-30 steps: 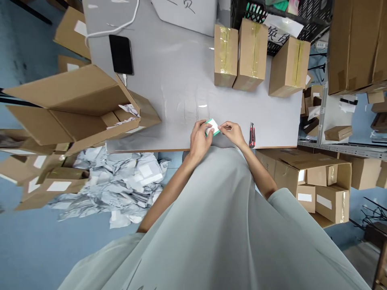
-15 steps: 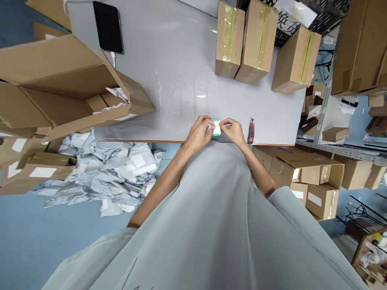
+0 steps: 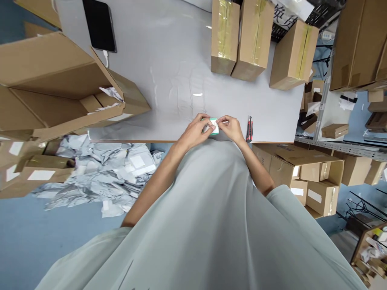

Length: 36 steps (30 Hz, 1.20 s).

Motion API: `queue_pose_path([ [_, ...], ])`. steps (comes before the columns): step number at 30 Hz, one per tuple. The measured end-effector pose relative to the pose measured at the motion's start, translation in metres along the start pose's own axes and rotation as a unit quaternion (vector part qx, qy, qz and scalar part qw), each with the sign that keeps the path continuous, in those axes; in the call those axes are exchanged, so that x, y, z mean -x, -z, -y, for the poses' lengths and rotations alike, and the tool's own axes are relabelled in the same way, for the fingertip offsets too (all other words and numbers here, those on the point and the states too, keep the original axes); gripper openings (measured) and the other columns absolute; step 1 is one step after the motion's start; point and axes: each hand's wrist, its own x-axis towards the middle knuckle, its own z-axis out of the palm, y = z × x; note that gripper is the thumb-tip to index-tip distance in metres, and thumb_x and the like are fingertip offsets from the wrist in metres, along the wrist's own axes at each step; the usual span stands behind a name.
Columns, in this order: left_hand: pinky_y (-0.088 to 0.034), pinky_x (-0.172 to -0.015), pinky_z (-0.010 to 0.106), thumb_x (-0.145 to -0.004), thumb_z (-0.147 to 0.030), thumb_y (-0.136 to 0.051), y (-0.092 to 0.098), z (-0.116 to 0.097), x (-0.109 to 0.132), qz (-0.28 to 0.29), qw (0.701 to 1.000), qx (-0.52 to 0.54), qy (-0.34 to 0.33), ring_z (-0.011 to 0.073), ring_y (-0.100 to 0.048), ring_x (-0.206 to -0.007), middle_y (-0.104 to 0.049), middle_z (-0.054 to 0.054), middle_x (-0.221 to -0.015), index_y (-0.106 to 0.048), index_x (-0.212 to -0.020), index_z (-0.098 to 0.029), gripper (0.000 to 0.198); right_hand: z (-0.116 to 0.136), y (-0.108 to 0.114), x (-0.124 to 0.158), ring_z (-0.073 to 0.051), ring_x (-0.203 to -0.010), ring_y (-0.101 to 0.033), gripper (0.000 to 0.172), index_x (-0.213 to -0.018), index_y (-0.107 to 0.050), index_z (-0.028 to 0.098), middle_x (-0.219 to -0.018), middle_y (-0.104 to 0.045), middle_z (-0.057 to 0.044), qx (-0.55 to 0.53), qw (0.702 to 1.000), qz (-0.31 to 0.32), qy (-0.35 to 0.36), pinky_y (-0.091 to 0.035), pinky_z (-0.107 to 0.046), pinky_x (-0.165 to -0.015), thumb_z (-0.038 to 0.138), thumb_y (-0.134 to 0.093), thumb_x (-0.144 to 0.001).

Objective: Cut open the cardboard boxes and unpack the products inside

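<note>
Centrally, grey tabletop [image 3: 169,80], near edge against my body. At far left, open carton [image 3: 60,92]; along far side, three taped cartons [image 3: 253,40]. My left hand [image 3: 193,133] and right hand [image 3: 232,129] meet at near edge, equally close to small green-and-white box [image 3: 215,126] between them. Box's long axis hidden by fingers. Each grip closed, fingertips pinching opposite ends of box. Box low over tabletop, contact unclear. Just right of right hand, utility knife [image 3: 248,129], untouched.

Grey table [image 3: 169,60], blue floor [image 3: 24,241], metal shelving [image 3: 341,145]
</note>
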Motion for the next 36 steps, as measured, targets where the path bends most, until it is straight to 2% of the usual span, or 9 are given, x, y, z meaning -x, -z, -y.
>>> queue_pose_path([
  [5,-0.055,-0.114,0.041,-0.101,-0.043,-0.069,-0.004,0.010,0.010,-0.054,0.998,0.022,0.013,0.0286,-0.069,-0.130,-0.069,0.011,-0.145,-0.078,-0.106,-0.023,0.023,0.004,-0.002,0.003,-0.024,-0.094,-0.082,0.030,-0.099,-0.078,0.024,-0.106,-0.083,-0.005,-0.008,1.000,0.006,0.001,-0.069,-0.042,-0.096,0.054,-0.077,-0.098],
  [12,-0.056,-0.111,0.041,-0.099,-0.046,-0.077,-0.019,0.012,0.017,-0.105,0.992,0.036,0.057,0.0291,-0.069,-0.130,-0.069,0.010,-0.144,-0.081,-0.107,-0.024,0.024,0.009,-0.005,0.007,-0.023,-0.105,-0.081,0.024,-0.107,-0.078,0.025,-0.118,-0.081,-0.005,0.015,0.999,0.004,0.036,-0.068,-0.037,-0.098,0.047,-0.073,-0.102],
  [16,-0.057,-0.109,0.041,-0.098,-0.044,-0.077,-0.023,0.010,0.014,-0.120,0.988,0.062,0.079,0.0282,-0.071,-0.127,-0.072,0.010,-0.141,-0.081,-0.100,-0.023,0.022,0.005,-0.003,0.004,-0.021,-0.099,-0.079,0.031,-0.111,-0.077,0.024,-0.118,-0.080,-0.006,0.008,0.999,0.027,0.041,-0.070,-0.034,-0.086,0.053,-0.072,-0.103],
  [19,-0.057,-0.109,0.042,-0.094,-0.035,-0.076,-0.022,0.006,0.012,-0.136,0.985,0.047,0.094,0.0281,-0.073,-0.126,-0.074,0.009,-0.139,-0.075,-0.091,-0.024,0.011,0.002,-0.004,0.003,-0.019,-0.092,-0.078,0.039,-0.115,-0.076,0.023,-0.118,-0.079,-0.006,0.005,0.998,0.042,0.040,-0.070,-0.031,-0.075,0.060,-0.072,-0.102],
  [22,-0.056,-0.110,0.042,-0.091,-0.026,-0.073,-0.022,0.001,0.011,-0.149,0.984,0.022,0.095,0.0280,-0.073,-0.126,-0.075,0.008,-0.138,-0.067,-0.087,-0.025,0.008,-0.001,-0.007,0.002,-0.019,-0.091,-0.078,0.041,-0.118,-0.076,0.023,-0.120,-0.079,-0.006,0.013,0.998,0.038,0.041,-0.070,-0.030,-0.071,0.061,-0.071,-0.102],
  [28,-0.056,-0.108,0.042,-0.088,-0.019,-0.072,-0.021,-0.004,0.009,-0.148,0.984,0.009,0.102,0.0280,-0.074,-0.124,-0.075,0.009,-0.138,-0.061,-0.087,-0.025,0.012,0.000,-0.011,0.003,-0.020,-0.090,-0.080,0.034,-0.117,-0.077,0.022,-0.119,-0.080,-0.007,0.041,0.998,0.016,0.048,-0.071,-0.036,-0.083,0.053,-0.068,-0.105],
  [32,-0.055,-0.110,0.043,-0.090,-0.024,-0.075,-0.023,-0.005,0.008,-0.155,0.981,0.014,0.114,0.0288,-0.073,-0.126,-0.075,0.008,-0.136,-0.064,-0.087,-0.025,0.011,0.000,-0.011,0.003,-0.022,-0.101,-0.081,0.033,-0.118,-0.077,0.023,-0.123,-0.080,-0.008,0.052,0.997,0.008,0.055,-0.071,-0.040,-0.094,0.052,-0.066,-0.108],
  [36,-0.056,-0.109,0.043,-0.088,-0.029,-0.080,-0.025,-0.005,0.006,-0.154,0.980,0.028,0.126,0.0292,-0.074,-0.126,-0.075,0.008,-0.136,-0.066,-0.086,-0.025,0.015,-0.001,-0.010,0.002,-0.022,-0.099,-0.081,0.032,-0.118,-0.077,0.023,-0.123,-0.080,-0.008,0.061,0.996,0.001,0.058,-0.071,-0.042,-0.097,0.050,-0.065,-0.108],
])
